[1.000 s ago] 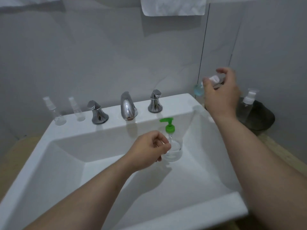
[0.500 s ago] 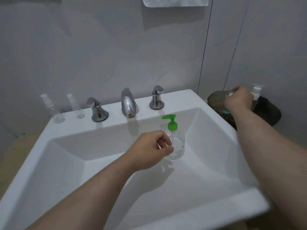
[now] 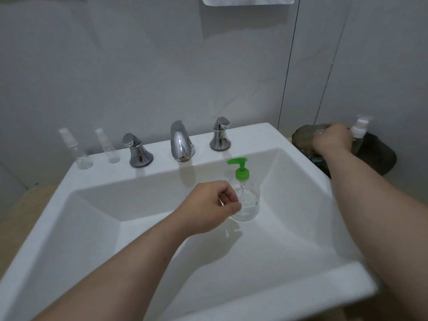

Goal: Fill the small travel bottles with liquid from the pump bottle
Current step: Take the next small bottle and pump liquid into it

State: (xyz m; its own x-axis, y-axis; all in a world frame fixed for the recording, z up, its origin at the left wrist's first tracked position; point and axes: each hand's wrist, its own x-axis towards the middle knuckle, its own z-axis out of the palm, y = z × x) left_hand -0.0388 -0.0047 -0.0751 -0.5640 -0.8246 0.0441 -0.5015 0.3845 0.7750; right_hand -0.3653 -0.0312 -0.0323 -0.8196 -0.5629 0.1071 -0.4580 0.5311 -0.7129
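Observation:
A clear pump bottle (image 3: 249,205) with a green pump head stands in the white sink basin (image 3: 143,251), about a third full of clear liquid. My left hand (image 3: 208,207) is curled shut right beside it, thumb against its side, with nothing visible in the fingers. My right hand (image 3: 331,140) reaches far right over a dark tray (image 3: 375,156) and grips a small travel bottle (image 3: 317,159); a bit of blue shows under the hand. Two empty clear spray bottles (image 3: 81,154) (image 3: 111,149) stand on the sink's back left ledge.
A chrome faucet (image 3: 180,144) and two chrome handles (image 3: 137,151) (image 3: 220,135) line the back ledge. Another spray bottle (image 3: 357,135) with a white head stands on the dark tray. A white towel (image 3: 247,0) hangs above. The grey wall is close behind.
My right hand has carried the small bottle from above the sink's right corner down onto the dark tray. The left hand stays beside the pump bottle.

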